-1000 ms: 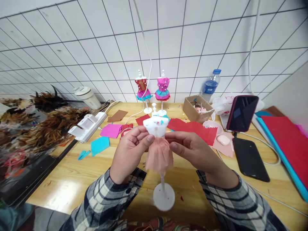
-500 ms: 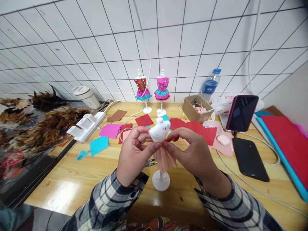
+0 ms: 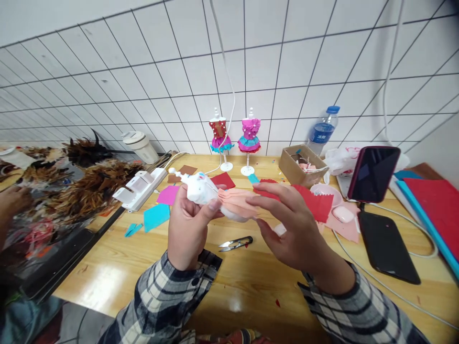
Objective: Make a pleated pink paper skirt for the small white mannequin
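A small white dress form (image 3: 199,191) lies tilted on its side above the table, its neck knob pointing left. My left hand (image 3: 190,220) is closed around its torso, the thumb pressing near the gathered top of a peach pleated piece (image 3: 236,200). That piece spreads rightward over the form's lower part. Beside its right end is my right hand (image 3: 290,220), fingers apart, the fingertips near or lightly touching the peach edge. Below them, black-handled thread snips (image 3: 235,243) lie on the wooden table (image 3: 229,282).
Two dressed mini forms (image 3: 218,134) (image 3: 249,136) stand by the wall. Around are coloured sheets (image 3: 157,217), a power strip (image 3: 139,188), a cardboard box (image 3: 301,165), a bottle (image 3: 322,129), two phones (image 3: 375,174) (image 3: 389,246) and brown feathers (image 3: 103,186). Another person's hand (image 3: 16,205) shows far left.
The white form has gone from upright to lying sideways. My left hand now wraps its torso, while my right hand has released its pinch and opened. The snips are uncovered, and another person's hand has appeared.
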`<state>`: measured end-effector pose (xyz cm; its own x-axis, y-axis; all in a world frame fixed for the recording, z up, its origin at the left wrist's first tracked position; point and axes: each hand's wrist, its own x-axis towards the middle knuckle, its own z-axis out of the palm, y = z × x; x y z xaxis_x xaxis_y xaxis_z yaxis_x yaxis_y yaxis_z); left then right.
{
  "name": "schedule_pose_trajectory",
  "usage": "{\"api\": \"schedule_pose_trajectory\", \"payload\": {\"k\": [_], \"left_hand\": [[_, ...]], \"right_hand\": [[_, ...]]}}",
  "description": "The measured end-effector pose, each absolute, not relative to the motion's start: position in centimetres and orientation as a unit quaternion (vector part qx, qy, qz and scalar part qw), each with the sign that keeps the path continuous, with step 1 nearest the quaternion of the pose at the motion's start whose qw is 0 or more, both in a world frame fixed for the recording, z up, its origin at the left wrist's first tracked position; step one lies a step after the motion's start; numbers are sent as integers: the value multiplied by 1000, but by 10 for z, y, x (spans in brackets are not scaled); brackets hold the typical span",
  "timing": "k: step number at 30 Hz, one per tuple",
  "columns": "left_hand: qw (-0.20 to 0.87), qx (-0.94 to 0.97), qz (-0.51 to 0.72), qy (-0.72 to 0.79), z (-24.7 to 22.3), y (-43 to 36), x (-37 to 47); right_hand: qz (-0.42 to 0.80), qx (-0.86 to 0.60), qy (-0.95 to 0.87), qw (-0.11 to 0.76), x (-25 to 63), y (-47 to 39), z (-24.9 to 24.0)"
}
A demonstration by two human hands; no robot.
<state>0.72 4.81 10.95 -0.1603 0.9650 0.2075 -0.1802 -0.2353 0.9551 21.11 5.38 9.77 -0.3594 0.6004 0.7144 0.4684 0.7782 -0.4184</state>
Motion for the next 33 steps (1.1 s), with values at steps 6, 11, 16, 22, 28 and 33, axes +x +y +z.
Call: {"api": "schedule_pose_trajectory", "payload": {"k": [6, 11, 16, 22, 28, 33], "left_hand": [[424, 498, 637, 408, 102, 43, 8], [338, 547, 639, 422, 104, 38, 8], [195, 635, 615, 425, 111, 32, 7], [178, 696, 560, 412, 103, 31, 8], [155, 726, 553, 379, 91, 41, 5], [137, 709, 555, 413, 87, 41, 6]], "right_hand": [[-30, -355, -781, 512, 204, 49, 88], [127, -367, -719, 576, 202, 45, 90], [612, -341, -494, 515, 198, 49, 93], [717, -357, -383, 460, 191, 54, 93], [668, -383, -430, 471, 184, 57, 87], [695, -370, -423, 449, 182, 57, 84]]}}
